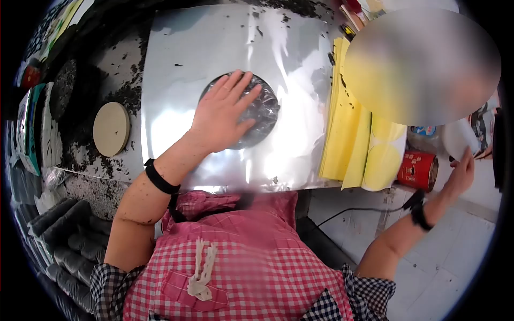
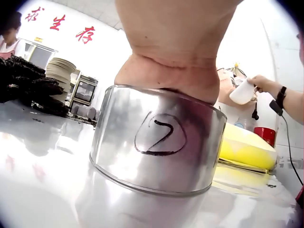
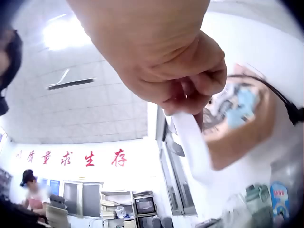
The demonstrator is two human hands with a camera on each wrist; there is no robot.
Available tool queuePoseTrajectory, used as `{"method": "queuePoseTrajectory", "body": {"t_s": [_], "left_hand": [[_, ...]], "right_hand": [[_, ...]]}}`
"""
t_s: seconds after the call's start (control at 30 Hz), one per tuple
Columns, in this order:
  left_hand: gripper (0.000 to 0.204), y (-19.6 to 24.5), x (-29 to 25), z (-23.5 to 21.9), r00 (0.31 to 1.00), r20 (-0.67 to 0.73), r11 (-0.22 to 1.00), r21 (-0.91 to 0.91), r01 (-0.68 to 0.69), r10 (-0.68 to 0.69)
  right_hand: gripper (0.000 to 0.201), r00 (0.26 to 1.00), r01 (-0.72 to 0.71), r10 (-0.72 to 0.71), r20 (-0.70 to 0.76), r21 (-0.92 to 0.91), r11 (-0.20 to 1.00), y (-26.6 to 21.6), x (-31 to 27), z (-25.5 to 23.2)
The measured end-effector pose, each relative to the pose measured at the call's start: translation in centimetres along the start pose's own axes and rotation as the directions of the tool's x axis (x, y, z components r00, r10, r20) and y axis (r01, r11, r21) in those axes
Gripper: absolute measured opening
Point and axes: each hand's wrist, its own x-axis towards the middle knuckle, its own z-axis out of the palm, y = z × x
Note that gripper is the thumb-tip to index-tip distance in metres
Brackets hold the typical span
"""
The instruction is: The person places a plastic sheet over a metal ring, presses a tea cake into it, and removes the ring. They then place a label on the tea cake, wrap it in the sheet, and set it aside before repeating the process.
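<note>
My left hand (image 1: 225,111) lies flat with fingers spread on crinkled, shiny plastic film (image 1: 261,120) over a dark round filling. In the left wrist view, a metal ring mould (image 2: 159,140) marked with a circled 2 stands upright under that hand, on a shiny metal sheet (image 1: 182,48). Out to the right, the fingers of my right hand (image 1: 461,172) are curled on a white cup (image 2: 242,91), raised and tilted. Part of this white cup (image 3: 192,145) shows below the fist in the right wrist view. The left palm hides part of the film.
Yellow sheets (image 1: 340,128) lie along the metal sheet's right edge, near a red can (image 1: 418,170). A beige disc (image 1: 111,129) and dark, leafy crumbs are at left. Beige discs (image 2: 61,73) stand stacked behind. A cable (image 1: 356,209) trails from my right wrist. A blurred oval covers the upper right.
</note>
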Motion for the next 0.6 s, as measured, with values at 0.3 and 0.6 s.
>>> {"method": "queuePoseTrajectory", "body": {"t_s": [0.3,0.6], "left_hand": [[0.064,-0.7,-0.6,-0.2,0.974,-0.213,0.883,-0.469,-0.028,-0.082],[0.054,-1.7,-1.1,1.3,0.987,-0.137,0.867,-0.498,0.001,-0.079]], "right_hand": [[0.06,0.219,0.72,-0.823,0.525,0.482,0.499,-18.7,-32.6,21.7],[0.08,0.262,0.276,-0.808,0.527,0.762,0.586,-24.9,-32.4,28.0]]}}
